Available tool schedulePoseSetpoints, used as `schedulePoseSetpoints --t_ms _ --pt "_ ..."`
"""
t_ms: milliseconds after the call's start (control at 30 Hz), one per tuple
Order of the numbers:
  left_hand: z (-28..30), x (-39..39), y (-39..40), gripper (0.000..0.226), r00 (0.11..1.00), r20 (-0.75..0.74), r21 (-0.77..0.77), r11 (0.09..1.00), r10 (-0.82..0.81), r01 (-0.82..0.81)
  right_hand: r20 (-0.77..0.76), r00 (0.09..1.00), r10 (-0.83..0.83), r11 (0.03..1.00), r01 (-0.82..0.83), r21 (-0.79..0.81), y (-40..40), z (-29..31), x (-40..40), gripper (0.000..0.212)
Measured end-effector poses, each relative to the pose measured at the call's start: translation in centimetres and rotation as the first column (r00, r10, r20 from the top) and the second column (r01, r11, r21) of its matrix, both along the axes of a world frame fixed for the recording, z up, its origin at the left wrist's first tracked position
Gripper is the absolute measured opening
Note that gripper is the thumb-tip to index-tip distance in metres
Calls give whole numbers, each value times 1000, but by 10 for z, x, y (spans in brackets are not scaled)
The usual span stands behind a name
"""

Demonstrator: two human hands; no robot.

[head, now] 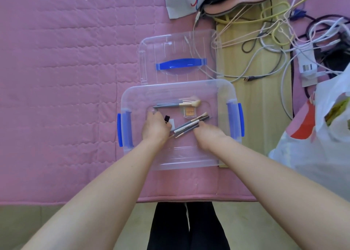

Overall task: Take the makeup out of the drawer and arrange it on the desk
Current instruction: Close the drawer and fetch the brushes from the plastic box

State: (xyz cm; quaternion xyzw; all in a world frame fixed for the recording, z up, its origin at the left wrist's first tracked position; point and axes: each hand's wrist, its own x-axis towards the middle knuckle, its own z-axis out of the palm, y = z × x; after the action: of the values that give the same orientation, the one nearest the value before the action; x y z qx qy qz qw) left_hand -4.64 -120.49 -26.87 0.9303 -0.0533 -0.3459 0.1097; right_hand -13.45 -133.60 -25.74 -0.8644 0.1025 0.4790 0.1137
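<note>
A clear plastic box (225, 90) with blue side clips sits on a pink quilted mat. Both my hands are inside it. My left hand (155, 127) holds a small black tube (166, 118) at the box's left side. My right hand (207, 133) grips a bundle of grey-handled makeup brushes and pencils (191, 125) that point up and to the right. Further back in the box lie more grey brushes with gold ferrules (178, 104) and a small square orange eyeshadow pan (188, 112).
The box's clear lid (151, 47) with a blue handle lies just behind the box. A tangle of cables (284, 32) and a power strip cover the wooden board at the right. A white plastic bag (322, 136) stands at the right edge.
</note>
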Motion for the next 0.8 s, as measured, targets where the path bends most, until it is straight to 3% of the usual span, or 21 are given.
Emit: schedulePoseSetpoints --t_ms 133,300,433,600,800 --pt "12 -4 5 28 997 -18 -114 990 80 -81 20 994 -110 991 108 85 -2 7 0 48" --pt "15 -3 13 30 996 -71 -136 988 60 -69 145 980 -137 982 115 150 -2 14 0 49" --pt "12 -1 13 30 988 -69 -151 978 137 -146 331 942 -54 998 56 6 -6 12 4 63" --pt "0 -5 8 47 990 -56 -59 989 132 -135 356 934 4 995 33 -98 -4 1 17 42" --pt "-14 3 6 37 977 -108 71 982 182 -175 436 858 271 924 -104 -369 1 0 15 19"
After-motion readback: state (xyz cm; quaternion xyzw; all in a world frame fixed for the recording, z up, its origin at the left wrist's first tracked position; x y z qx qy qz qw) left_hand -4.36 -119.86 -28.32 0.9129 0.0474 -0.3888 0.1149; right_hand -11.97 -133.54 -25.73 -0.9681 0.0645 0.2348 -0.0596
